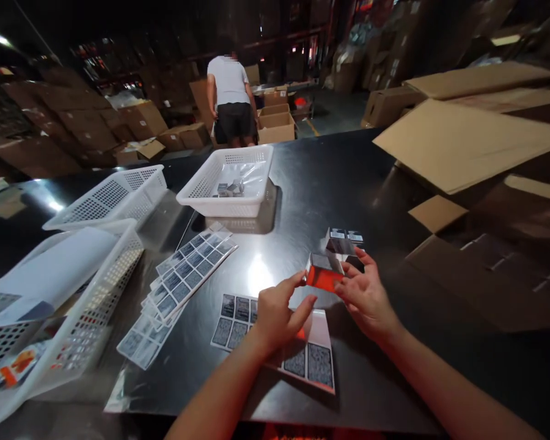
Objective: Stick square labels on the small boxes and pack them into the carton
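A small box point(324, 278) with a grey top and a shiny orange-red side is held above the metal table. My right hand point(366, 296) grips its right end between thumb and fingers. My left hand point(282, 311) has its index finger stretched to the box's left end, thumb spread away below. Under my left hand lies a sheet of labels point(319, 363), printed dark, with a bare backing strip at its upper right; my hand and forearm cover its middle. Just behind my right hand stand small boxes point(341, 241) with white barcode labels, partly hidden by my fingers.
More label sheets point(190, 269) lie fanned out at left. A white basket point(224, 205) with small silvery pieces stands behind; two others point(114, 195) are at left, the nearer holding papers. Open cardboard boxes point(476, 140) border the right side. A person point(229, 85) stands beyond the table.
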A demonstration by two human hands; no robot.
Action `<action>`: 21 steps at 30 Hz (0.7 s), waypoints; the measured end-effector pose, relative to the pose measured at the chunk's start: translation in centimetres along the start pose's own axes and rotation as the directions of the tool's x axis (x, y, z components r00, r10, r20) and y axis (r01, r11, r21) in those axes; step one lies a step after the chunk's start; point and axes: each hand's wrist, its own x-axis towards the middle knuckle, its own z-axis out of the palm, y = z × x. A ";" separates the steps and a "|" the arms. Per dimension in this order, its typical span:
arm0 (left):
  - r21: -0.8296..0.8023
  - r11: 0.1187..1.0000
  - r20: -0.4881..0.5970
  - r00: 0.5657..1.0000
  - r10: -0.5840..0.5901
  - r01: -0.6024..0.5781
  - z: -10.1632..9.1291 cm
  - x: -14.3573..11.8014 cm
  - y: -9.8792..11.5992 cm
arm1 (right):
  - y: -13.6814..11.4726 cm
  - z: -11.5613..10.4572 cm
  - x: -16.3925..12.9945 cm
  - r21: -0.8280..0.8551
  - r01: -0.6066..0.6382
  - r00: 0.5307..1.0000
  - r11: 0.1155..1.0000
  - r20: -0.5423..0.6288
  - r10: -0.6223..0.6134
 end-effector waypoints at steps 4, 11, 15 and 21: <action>0.027 0.998 0.028 0.998 -0.061 0.060 -0.1 -0.3 -0.1 | -0.1 0.4 -0.1 -0.010 -0.002 1.000 1.000 -0.004 0.002; 0.063 0.998 0.016 1.000 -0.016 0.015 -0.4 -0.3 -0.2 | -0.4 1.0 -0.1 0.105 -0.052 0.998 0.993 -0.021 0.055; 0.060 0.998 0.036 0.999 -0.036 0.034 -0.4 -0.3 -0.2 | -0.2 1.3 -0.4 0.044 0.034 0.999 0.998 -0.033 -0.033; -0.051 0.989 0.065 0.989 -0.134 0.137 -0.5 -0.4 -0.1 | 2.3 1.7 -1.9 -0.413 0.535 0.804 0.737 -0.022 -0.595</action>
